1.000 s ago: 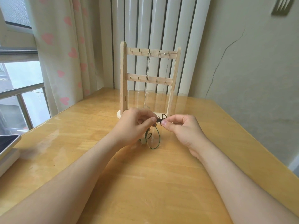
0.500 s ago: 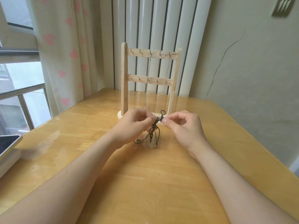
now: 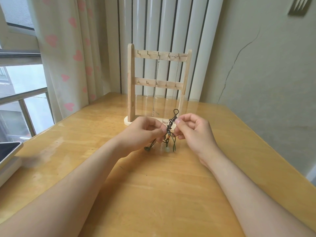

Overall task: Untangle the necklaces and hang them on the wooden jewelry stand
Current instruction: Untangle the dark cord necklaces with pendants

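A dark braided cord necklace with a pale bead pendant hangs upright between my hands, its loop end sticking up. My left hand pinches the cord from the left, my right hand pinches it from the right, both just above the table. Behind them stands the wooden jewelry stand with two hook rails. A silver chain hangs from the top rail's middle hook, and a finer chain hangs further right.
The wooden table runs up to a window and heart-print curtain on the left and a cracked wall on the right. A tablet on a white box lies at the table's left edge.
Both hands have lifted the dark cord necklace off the table. It now hangs stretched upright with its loop end higher and the pendant dangling near the tabletop.
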Demonstrator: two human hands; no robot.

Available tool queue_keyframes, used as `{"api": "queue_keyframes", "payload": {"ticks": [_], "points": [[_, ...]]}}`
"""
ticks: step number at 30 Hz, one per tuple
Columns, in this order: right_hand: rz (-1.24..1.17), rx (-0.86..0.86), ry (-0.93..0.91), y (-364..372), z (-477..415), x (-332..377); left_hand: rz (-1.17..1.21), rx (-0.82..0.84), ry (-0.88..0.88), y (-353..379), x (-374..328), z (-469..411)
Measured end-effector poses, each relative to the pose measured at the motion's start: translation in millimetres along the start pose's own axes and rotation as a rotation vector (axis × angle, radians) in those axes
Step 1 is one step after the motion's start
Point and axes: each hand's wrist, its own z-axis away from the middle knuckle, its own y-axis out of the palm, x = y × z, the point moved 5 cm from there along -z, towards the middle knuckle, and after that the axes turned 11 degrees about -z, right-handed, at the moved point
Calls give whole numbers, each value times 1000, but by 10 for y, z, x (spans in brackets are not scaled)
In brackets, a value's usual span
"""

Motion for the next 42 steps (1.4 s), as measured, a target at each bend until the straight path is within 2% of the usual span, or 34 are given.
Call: {"api": "queue_keyframes", "payload": {"ticks": [6, 11, 16, 19, 22, 26, 29, 34, 38, 42], "points": [[37, 42, 15, 29, 23, -20, 65, -31, -21, 1, -40, 12], [80, 187, 42, 113, 61, -36, 83, -27, -9, -16, -62, 30], [87, 202, -67, 115, 57, -7, 121, -25, 2, -16, -85, 43], [114, 201, -58, 109, 38, -24, 181, 4, -23, -7, -96, 47], [261, 213, -92, 146, 39, -37, 294, 42, -42, 16, -131, 51], [432, 216, -269, 203, 87, 89, 400, 60, -26, 13, -142, 68], [475, 240, -311, 242, 130, 150, 432, 45, -5, -1, -131, 47], [392, 101, -323, 159, 131, 170, 264, -80, 29, -36, -87, 24], [226, 121, -195, 154, 82, 94, 103, -147, 57, -51, -112, 51], [202, 132, -83, 149, 59, 10, -54, -149, 105, -41, -182, 98]]}}
